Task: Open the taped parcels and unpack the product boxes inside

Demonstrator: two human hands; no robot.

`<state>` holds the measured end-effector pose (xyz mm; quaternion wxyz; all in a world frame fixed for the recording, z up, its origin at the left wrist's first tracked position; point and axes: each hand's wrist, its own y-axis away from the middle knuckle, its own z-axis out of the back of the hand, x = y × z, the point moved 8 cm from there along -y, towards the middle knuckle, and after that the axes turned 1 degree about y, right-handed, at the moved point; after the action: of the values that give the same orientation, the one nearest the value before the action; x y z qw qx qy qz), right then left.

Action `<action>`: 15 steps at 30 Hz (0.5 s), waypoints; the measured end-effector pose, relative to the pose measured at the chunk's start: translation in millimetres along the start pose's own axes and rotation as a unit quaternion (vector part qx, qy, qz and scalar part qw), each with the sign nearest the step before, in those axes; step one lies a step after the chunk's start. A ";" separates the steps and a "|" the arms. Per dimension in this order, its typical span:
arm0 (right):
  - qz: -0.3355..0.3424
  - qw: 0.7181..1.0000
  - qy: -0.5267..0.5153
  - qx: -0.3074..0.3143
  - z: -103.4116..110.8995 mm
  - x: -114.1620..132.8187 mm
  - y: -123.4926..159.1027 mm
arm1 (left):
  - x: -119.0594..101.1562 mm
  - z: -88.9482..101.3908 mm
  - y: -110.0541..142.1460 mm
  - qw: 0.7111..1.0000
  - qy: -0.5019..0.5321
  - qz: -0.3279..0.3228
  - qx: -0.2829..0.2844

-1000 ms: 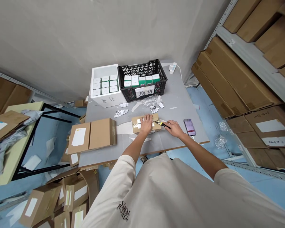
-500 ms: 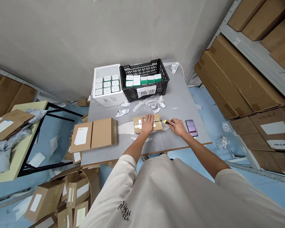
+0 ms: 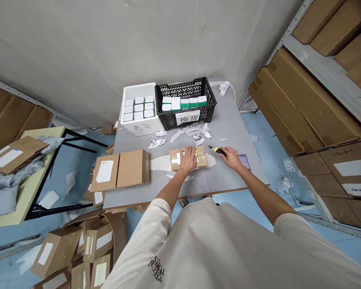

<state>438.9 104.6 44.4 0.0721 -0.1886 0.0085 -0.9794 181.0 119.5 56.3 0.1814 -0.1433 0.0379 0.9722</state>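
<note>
A small taped cardboard box (image 3: 175,157) lies on the grey table (image 3: 228,124). My left hand (image 3: 189,159) rests flat on top of it, pressing it down. Off to the right of the box, my right hand (image 3: 231,157) holds a yellow and black utility knife (image 3: 215,149), its tip pointing away from the box. A phone (image 3: 245,160) lies partly hidden under my right hand.
A black crate (image 3: 185,100) and a white foam box (image 3: 136,108) of small white and green boxes stand at the back. Two flat cartons (image 3: 120,170) lie left. Crumpled wrappers (image 3: 195,132) lie behind the small box. Shelves of cartons (image 3: 303,100) rise right; more cartons (image 3: 78,257) cover the floor.
My right hand has drawn the knife away from the box's right end, off to the right. My left hand has stayed on the box.
</note>
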 end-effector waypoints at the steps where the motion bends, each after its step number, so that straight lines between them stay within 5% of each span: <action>1: -0.014 1.000 -0.009 -0.003 0.9 -4.7 -0.5 | 1.9 1.6 1.8 1.000 0.003 -0.001 -0.002; 5: -0.014 0.998 -0.067 0.001 -7.7 12.4 -17.1 | 12.2 11.4 18.8 1.000 0.010 -0.019 0.002; 11: 0.068 0.989 -0.123 0.050 -33.8 99.4 -66.7 | 31.0 18.8 55.4 1.000 -0.009 -0.015 0.023; 15: 0.093 0.984 -0.104 0.113 -49.7 133.3 -79.5 | 47.4 19.2 68.5 0.999 -0.024 0.018 0.013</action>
<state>287.0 163.5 50.7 0.1843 -0.2781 -0.0927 -0.9381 108.6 74.3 62.3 0.1666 -0.1165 0.0485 0.9779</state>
